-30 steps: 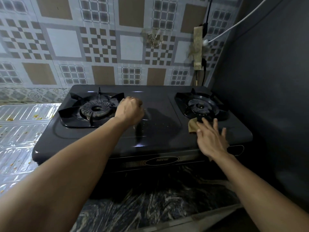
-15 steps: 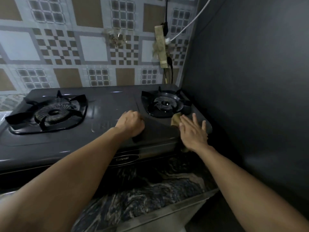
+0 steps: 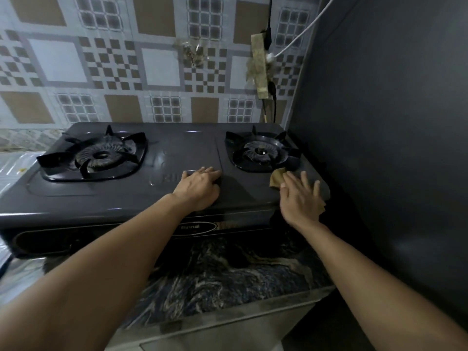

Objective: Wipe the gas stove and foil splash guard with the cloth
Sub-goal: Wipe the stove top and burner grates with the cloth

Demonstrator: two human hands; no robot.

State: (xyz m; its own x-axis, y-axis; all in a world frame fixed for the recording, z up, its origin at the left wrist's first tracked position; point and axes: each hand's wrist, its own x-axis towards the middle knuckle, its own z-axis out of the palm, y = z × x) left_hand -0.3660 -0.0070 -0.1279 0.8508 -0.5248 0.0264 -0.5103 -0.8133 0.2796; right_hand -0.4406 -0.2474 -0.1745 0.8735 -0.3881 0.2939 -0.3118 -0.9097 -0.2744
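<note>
Two-burner gas stove (image 3: 162,198) on a marbled bench (image 3: 228,269), seen from the head camera. The stove's long axis runs left to right across both forearms. A dark side wall (image 3: 392,148) rises just beyond the right hand, so open room for a stroke lies leftward and toward the tiled back wall (image 3: 126,72). The foil splash guard (image 3: 12,171) lies well apart, far to the left of the left hand. The right burner (image 3: 260,154) sits just ahead of the right hand; the left burner (image 3: 96,157) lies ahead and left of the left hand. Left hand (image 3: 200,184): fingers curled, knuckles resting on the stove's middle, grasping nothing visible. Right hand (image 3: 301,196): fingers straight and spread, pressing the tan cloth (image 3: 277,178) flat at the stove's front-right corner; cloth edges show ahead of and behind the palm. The right hand is judged the working one.
</note>
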